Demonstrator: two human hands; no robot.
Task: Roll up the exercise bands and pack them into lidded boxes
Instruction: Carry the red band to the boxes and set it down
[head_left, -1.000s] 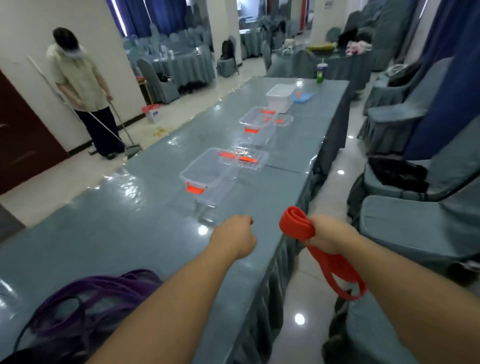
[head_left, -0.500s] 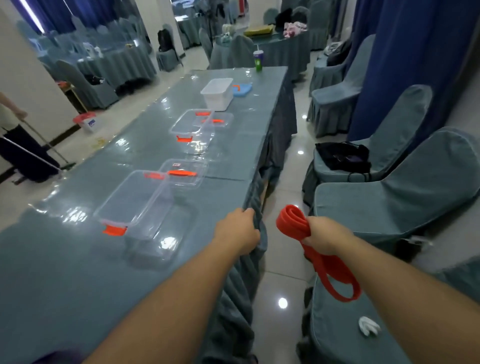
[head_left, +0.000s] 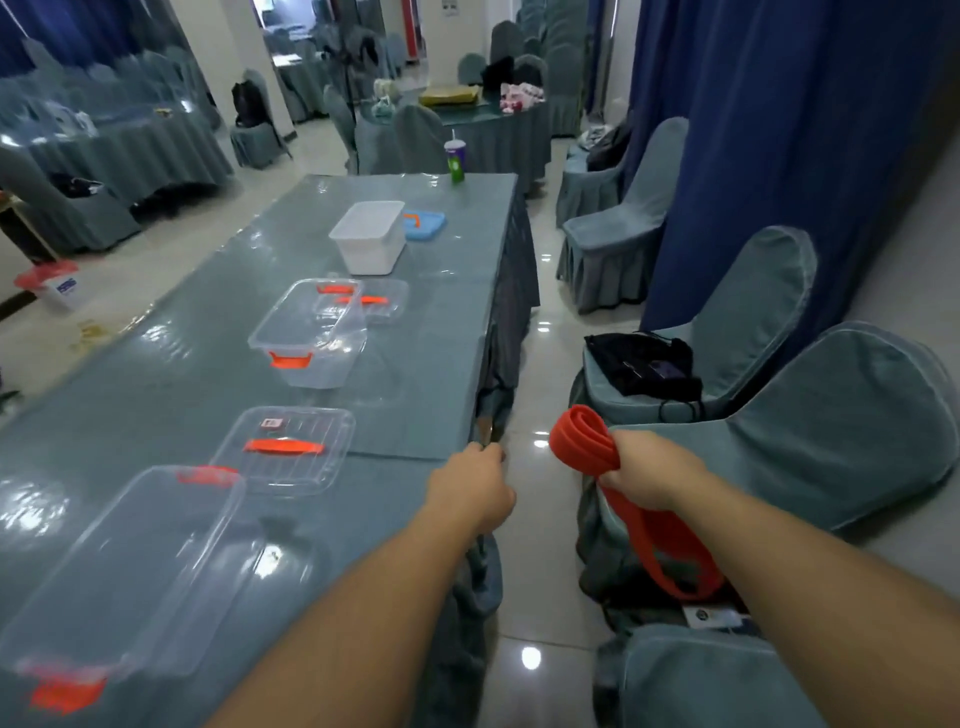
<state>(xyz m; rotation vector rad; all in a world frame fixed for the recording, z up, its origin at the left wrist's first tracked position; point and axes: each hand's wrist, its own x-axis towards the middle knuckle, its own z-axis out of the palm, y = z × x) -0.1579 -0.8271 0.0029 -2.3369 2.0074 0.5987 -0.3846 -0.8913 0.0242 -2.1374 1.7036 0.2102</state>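
Observation:
My right hand grips a red exercise band, partly rolled into a coil above my fist, with a loose loop hanging below over the aisle. My left hand is curled into a fist at the table's right edge and seems to hold nothing. On the long grey-blue table stand a clear lidless box nearest me, its clear lid with an orange handle behind it, a second clear box with its lid, and a white box beside a blue lid.
Covered chairs line the right side of a narrow tiled aisle; one seat holds a black bag. A green cup stands at the table's far end. More covered tables and chairs fill the room behind.
My view has turned right and moved along the table; the purple bands and the sweeping person have left the frame. Both hands keep their pose, the right still holding the red band.

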